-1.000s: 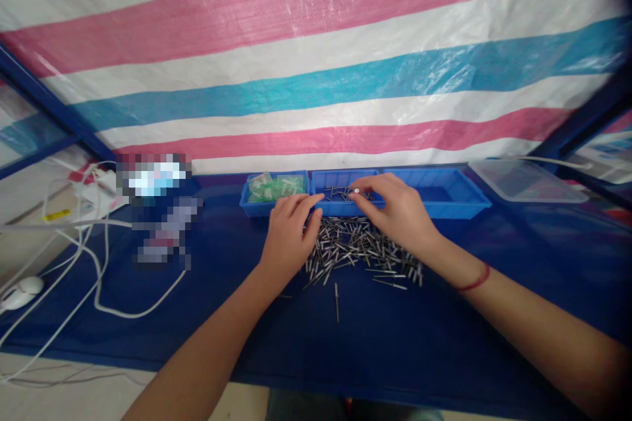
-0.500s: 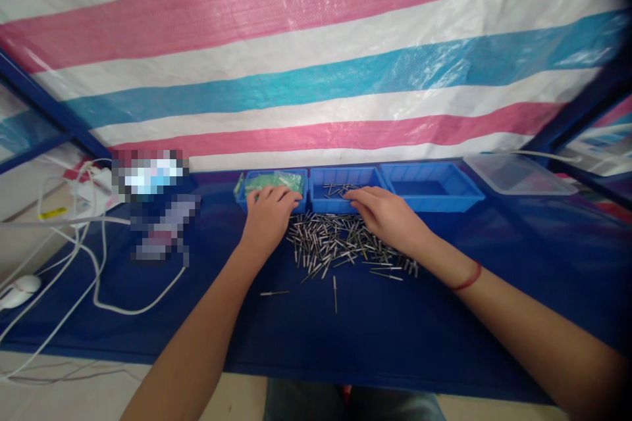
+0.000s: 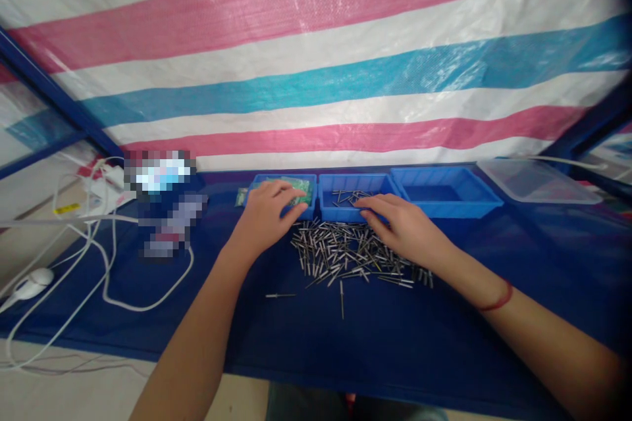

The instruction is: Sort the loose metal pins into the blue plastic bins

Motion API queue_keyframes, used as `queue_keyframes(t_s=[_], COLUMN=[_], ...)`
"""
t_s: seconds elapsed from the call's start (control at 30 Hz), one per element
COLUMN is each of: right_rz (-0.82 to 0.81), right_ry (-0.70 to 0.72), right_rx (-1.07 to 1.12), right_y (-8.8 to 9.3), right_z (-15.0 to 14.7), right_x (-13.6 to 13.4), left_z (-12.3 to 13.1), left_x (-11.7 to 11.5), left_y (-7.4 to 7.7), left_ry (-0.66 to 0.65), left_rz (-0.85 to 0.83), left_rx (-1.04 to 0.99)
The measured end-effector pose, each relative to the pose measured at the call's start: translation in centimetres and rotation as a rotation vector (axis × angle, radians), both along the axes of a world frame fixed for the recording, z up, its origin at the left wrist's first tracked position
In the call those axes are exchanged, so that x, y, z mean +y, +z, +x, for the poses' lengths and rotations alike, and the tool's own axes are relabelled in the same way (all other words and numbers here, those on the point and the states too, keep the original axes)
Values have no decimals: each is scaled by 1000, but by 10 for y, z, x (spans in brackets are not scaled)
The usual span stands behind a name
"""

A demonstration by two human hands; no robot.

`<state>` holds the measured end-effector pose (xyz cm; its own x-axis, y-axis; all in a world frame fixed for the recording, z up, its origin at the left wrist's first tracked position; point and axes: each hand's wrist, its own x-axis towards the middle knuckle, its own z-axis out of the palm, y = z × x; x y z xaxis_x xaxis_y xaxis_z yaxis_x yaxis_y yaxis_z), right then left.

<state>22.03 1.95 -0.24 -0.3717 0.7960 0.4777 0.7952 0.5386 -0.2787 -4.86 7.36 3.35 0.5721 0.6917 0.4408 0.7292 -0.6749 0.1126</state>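
A heap of thin metal pins (image 3: 345, 256) lies on the dark blue table top (image 3: 444, 316). My left hand (image 3: 266, 214) reaches into the left blue tray (image 3: 306, 179), which holds small green pieces; its fingers curl over them, and whether they grip one is hidden. My right hand (image 3: 405, 227) rests palm down on the far edge of the pin heap, fingertips at the front wall of the middle blue tray (image 3: 340, 214), which holds a few pins. Its fingers are bent and pressed together.
A third blue tray (image 3: 474, 200) stands to the right, and beyond it a clear plastic lid (image 3: 538, 184). White cables (image 3: 113, 276) and a white mouse (image 3: 32, 283) lie at the left. Two stray pins (image 3: 340, 299) lie nearer me. A striped tarp (image 3: 316, 66) hangs behind.
My left hand left the pin heap and moved left into the tray of green pieces. My right hand came down from the middle tray onto the heap.
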Motion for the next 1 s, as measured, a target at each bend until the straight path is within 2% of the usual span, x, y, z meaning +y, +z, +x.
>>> queue_keyframes(t_s=[0.07, 0.17, 0.27, 0.37, 0.5, 0.63, 0.67, 0.73, 0.83, 1.0], right_rz=[17, 22, 12, 11, 10, 5, 4, 3, 10, 101], right_ry=[0, -11, -17, -16, -17, -28, -28, -27, -21, 8], right_rx=[8, -26, -68, -66, -56, -80, -86, -92, -82, -15], right_y=[1, 0, -1, -2, -1, -1, -2, -3, -4, -2], right_z=[-2, -4, -5, -5, -4, -4, -4, -4, -4, -4], right_x=[-2, -3, -3, -2, -2, -2, -2, -2, -1, -2], left_z=[-22, -55, -69, -71, -70, -49, -40, -21, -4, -4], left_x=[16, 42, 57, 61, 61, 56, 52, 44, 34, 33], left_y=[2, -13, -36, -47, -36, -24, -23, -22, -23, -23], left_ry=[207, 632, 748, 767, 751, 607, 510, 447, 508, 465], left_rz=[17, -106, -191, -204, -123, -89, -114, -85, 49, 31], left_rx=[-144, -230, -221, -266, -415, -533, -567, -502, -311, -193])
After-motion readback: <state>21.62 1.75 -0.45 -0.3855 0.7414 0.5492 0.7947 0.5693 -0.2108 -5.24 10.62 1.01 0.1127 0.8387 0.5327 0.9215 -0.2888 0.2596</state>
